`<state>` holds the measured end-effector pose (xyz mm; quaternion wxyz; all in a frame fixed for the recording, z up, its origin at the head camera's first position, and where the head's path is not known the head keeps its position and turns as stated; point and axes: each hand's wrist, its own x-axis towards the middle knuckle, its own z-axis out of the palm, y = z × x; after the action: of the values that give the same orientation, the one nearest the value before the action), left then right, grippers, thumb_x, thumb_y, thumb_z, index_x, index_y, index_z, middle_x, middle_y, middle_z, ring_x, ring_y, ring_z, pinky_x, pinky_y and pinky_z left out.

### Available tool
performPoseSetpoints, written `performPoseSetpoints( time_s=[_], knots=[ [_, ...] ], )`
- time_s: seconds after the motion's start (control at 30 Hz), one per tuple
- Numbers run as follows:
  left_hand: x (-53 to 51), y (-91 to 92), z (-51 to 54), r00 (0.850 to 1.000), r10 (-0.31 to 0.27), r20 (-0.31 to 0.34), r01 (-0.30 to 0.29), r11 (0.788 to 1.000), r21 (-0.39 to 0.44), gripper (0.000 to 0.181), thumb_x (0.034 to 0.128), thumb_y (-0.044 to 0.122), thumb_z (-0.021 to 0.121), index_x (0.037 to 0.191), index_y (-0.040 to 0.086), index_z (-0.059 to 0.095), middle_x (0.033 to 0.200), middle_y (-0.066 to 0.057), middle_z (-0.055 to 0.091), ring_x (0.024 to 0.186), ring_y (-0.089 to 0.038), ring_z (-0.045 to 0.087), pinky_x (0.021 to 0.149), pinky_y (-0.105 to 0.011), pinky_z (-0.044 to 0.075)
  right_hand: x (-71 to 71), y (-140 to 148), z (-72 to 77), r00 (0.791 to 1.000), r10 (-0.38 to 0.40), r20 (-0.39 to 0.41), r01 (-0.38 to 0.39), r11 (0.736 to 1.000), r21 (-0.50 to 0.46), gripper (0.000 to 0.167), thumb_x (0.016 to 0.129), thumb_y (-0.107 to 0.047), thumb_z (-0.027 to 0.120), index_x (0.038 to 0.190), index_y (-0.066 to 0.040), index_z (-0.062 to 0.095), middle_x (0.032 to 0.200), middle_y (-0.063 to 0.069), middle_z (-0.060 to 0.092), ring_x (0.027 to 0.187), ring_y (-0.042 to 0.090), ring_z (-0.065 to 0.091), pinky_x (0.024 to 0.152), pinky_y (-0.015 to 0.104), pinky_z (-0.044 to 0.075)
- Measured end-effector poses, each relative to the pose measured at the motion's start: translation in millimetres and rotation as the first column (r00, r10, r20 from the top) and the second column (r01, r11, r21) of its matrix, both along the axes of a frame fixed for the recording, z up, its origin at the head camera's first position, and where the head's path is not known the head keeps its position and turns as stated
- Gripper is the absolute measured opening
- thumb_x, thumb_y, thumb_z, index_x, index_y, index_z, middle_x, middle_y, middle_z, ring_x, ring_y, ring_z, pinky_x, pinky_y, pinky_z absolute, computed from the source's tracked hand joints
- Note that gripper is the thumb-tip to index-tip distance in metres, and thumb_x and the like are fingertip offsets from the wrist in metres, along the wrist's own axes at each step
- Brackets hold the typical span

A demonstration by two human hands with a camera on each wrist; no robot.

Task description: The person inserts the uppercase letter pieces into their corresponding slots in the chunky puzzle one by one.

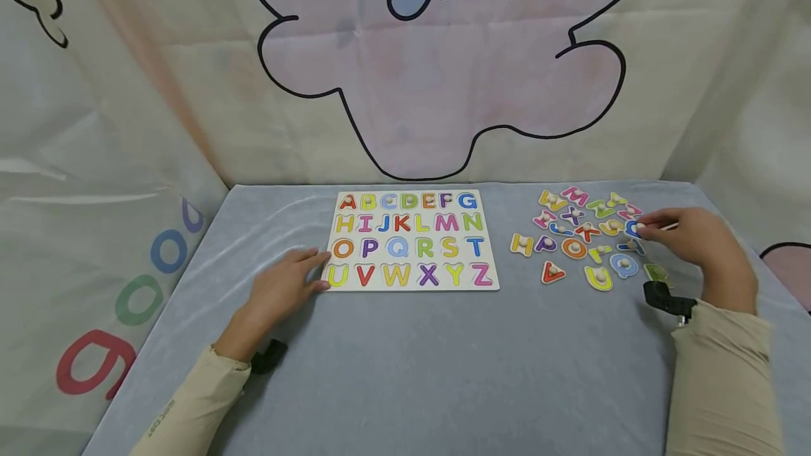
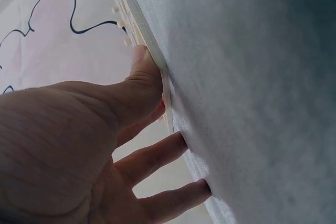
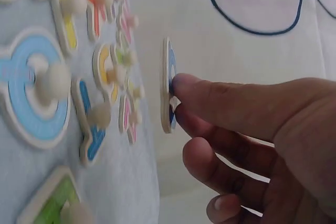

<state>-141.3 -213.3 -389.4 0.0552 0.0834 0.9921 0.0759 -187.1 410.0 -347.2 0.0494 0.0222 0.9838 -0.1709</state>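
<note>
The white alphabet board (image 1: 413, 288) lies flat, with rows of coloured letters. My left hand (image 1: 279, 294) touches its left side near the lower corner; in the left wrist view the thumb of that hand (image 2: 94, 129) presses on the board's edge (image 2: 149, 43), and two fingertips rest on the cloth. Over the loose pieces, my right hand (image 1: 687, 241) pinches a blue letter piece (image 1: 632, 229) by thumb and forefinger. The right wrist view has this piece (image 3: 166, 85) edge-on, raised off the cloth, held by my right hand (image 3: 252, 135); its exact letter cannot be told there.
Several loose knobbed letters lie right of the board, among them an orange O (image 1: 574, 248), a yellow H (image 1: 522, 245), a light blue Q (image 1: 624, 265) and a yellow U (image 1: 598, 278). Blue-grey cloth (image 1: 443, 371) covers the table; a printed curtain (image 1: 405, 90) hangs behind.
</note>
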Motion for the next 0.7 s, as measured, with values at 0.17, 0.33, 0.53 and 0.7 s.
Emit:
performPoseSetpoints(
  time_s=[0.17, 0.33, 0.53, 0.7],
  knots=[
    [-0.4, -0.1, 1.9, 1.0, 0.001, -0.002, -0.001, 1.0, -0.002, 0.062, 0.0904, 0.036, 0.072, 0.146, 0.019, 0.052, 0.152, -0.015, 0.048, 0.136, -0.037, 0.048, 0.095, -0.058, 0.049, -5.4, -15.4, 2.9, 1.0, 0.02, -0.019, -0.02, 1.0, 0.003, 0.056, 0.096, -0.041, 0.063, 0.123, 0.008, 0.062, 0.109, 0.029, 0.066, 0.1, 0.042, 0.057, 0.068, 0.032, 0.041],
    [1.1, -3.6, 1.4, 1.0, 0.003, 0.002, -0.003, 1.0, -0.004, 0.062, 0.0904, 0.037, 0.072, 0.147, 0.02, 0.051, 0.152, -0.015, 0.048, 0.136, -0.037, 0.048, 0.094, -0.058, 0.05, -9.5, -33.5, 3.8, 0.999, 0.05, -0.009, -0.05, 0.999, 0.009, 0.047, 0.096, -0.033, 0.064, 0.123, 0.006, 0.063, 0.11, 0.028, 0.067, 0.1, 0.04, 0.057, 0.072, 0.039, 0.043],
    [-1.3, -5.9, 0.5, 1.0, -0.004, -0.014, 0.004, 1.0, 0.003, 0.062, 0.0901, 0.037, 0.072, 0.146, 0.021, 0.052, 0.152, -0.013, 0.049, 0.136, -0.035, 0.049, 0.093, -0.057, 0.05, -14.2, -53.6, 6.8, 0.995, 0.096, 0.017, -0.096, 0.995, -0.002, 0.04, 0.097, -0.03, 0.063, 0.122, 0.001, 0.066, 0.111, 0.025, 0.067, 0.103, 0.042, 0.057, 0.079, 0.05, 0.047],
    [-2.1, -4.6, -1.8, 1.0, -0.014, -0.012, 0.014, 1.0, 0.002, 0.062, 0.0904, 0.039, 0.071, 0.146, 0.022, 0.052, 0.151, -0.012, 0.049, 0.137, -0.034, 0.049, 0.093, -0.057, 0.05, -15.4, -64.4, 9.4, 0.991, 0.133, 0.033, -0.133, 0.991, -0.006, 0.039, 0.096, -0.029, 0.063, 0.122, 0.0, 0.067, 0.113, 0.024, 0.067, 0.106, 0.044, 0.058, 0.08, 0.052, 0.048]
  ],
)
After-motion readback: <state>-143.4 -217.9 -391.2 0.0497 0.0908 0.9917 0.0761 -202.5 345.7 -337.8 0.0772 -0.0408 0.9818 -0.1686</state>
